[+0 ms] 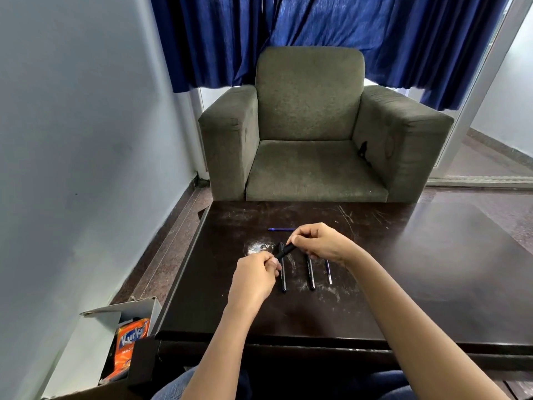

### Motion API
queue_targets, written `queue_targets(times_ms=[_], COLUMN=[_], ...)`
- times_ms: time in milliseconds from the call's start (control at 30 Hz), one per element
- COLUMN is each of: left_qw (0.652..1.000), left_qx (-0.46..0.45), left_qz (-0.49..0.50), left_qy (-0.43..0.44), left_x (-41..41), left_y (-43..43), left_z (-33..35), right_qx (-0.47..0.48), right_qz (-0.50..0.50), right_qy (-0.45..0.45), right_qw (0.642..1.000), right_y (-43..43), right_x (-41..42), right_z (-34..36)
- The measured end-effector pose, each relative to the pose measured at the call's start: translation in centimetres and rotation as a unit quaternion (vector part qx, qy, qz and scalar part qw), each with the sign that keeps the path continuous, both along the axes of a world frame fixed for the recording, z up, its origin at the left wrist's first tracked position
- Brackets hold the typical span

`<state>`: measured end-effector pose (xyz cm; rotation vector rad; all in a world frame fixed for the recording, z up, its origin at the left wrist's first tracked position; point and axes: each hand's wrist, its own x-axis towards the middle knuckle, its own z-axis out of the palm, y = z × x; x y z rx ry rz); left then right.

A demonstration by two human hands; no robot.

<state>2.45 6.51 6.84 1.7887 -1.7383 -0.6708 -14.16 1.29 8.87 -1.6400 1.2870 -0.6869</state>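
Above a dark wooden table [403, 269], both hands hold one black pen [286, 251] slanted between them. My left hand [255, 277] pinches its lower end and my right hand [320, 242] pinches its upper end. On the table under the hands lie a black pen [283, 277], a second black pen [310, 274] and a thin blue refill with a silver tip [328, 272], all roughly parallel. A blue refill [281, 229] lies crosswise farther back, just beyond my right hand.
A grey-green armchair [311, 134] stands right behind the table, under blue curtains [331, 30]. On the floor to the left sits an open cardboard box [127, 313] with an orange snack packet [129, 347]. A white wall runs along the left. A small shiny scrap [257, 247] lies near the pens.
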Motion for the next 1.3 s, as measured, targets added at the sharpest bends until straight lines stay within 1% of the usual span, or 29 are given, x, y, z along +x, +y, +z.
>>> queue_targets(times_ms=[100,233,400,467,500,567,633,700,767,833,867,933,1033,1133,1233,1300], left_qw=[0.999,0.998,0.996,0.997,0.997,1.000,0.996,0.984,0.962,0.929,0.914,0.896,0.884,0.882,0.900,0.912], left_qx=[-0.032,-0.043,-0.049,-0.039,-0.034,-0.017,0.002,0.017,0.034,0.066,0.081,0.104,0.117,0.139,0.170,0.184], left_qz=[0.017,0.029,0.027,0.033,0.035,0.023,0.008,0.027,0.070,0.105,0.113,0.119,0.121,0.124,0.120,0.113], left_qy=[-0.029,-0.038,-0.066,-0.062,-0.055,-0.007,0.090,0.176,0.263,0.349,0.380,0.415,0.437,0.434,0.383,0.348], left_x=[0.2,0.3,0.5,0.6,0.6,0.1,-0.8,-1.5,-1.5,-0.9,-0.6,-0.2,-0.1,-0.1,-0.3,-0.3], left_y=[0.1,0.0,0.2,0.0,-0.1,-0.2,0.0,0.2,0.0,-0.3,-0.5,-0.6,-0.6,-0.6,-0.5,-0.3], left_z=[-0.2,-0.3,-0.4,-0.6,-0.5,-0.2,0.3,1.0,1.2,1.3,1.3,1.3,1.4,1.4,1.2,0.9], right_qx=[-0.006,-0.014,-0.013,-0.006,-0.005,-0.008,-0.005,0.001,-0.002,0.008,0.020,0.026,-0.006,-0.030,-0.032,-0.030], right_qz=[0.007,-0.012,-0.031,-0.044,-0.059,-0.097,-0.121,-0.131,-0.135,-0.115,-0.099,-0.078,-0.092,-0.116,-0.153,-0.183], right_qy=[0.028,0.028,0.056,0.042,0.019,-0.049,-0.120,-0.148,-0.125,-0.091,-0.085,-0.068,-0.044,-0.016,0.021,0.090], right_qw=[1.000,0.999,0.998,0.998,0.998,0.994,0.985,0.980,0.983,0.989,0.991,0.994,0.995,0.993,0.987,0.978], right_y=[0.1,0.0,0.0,0.2,0.3,0.7,1.0,1.4,1.6,2.1,2.4,3.1,4.0,4.2,3.9,3.5], right_x=[-0.2,0.5,1.0,1.4,1.7,2.4,3.2,3.9,4.2,4.4,4.5,4.9,5.6,6.2,6.3,5.9], right_z=[-0.4,-0.9,-1.6,-1.7,-1.6,-1.1,-0.5,-0.2,-0.4,-0.8,-0.9,-1.1,-1.3,-1.7,-2.6,-3.4])
